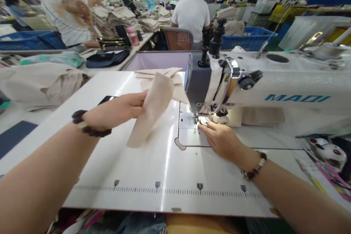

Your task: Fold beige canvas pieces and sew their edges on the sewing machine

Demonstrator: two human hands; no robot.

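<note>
My left hand (117,110) is shut on a folded piece of beige fabric (151,110), holding it up above the white sewing table (90,87). My right hand (222,140) lies on the table with its fingertips at the presser foot (202,120) of a MAQI sewing machine (287,87). Whether those fingers pinch anything there is hidden. More beige fabric pieces (161,80) lie on the table behind my left hand, near the machine head.
A black phone (107,98) lies at the table's far edge, and a ruler scale (170,190) runs along its front. A beige fabric heap (41,84) sits to the left. Blue crates (249,40), stacked fabric and a seated co-worker (192,14) are beyond.
</note>
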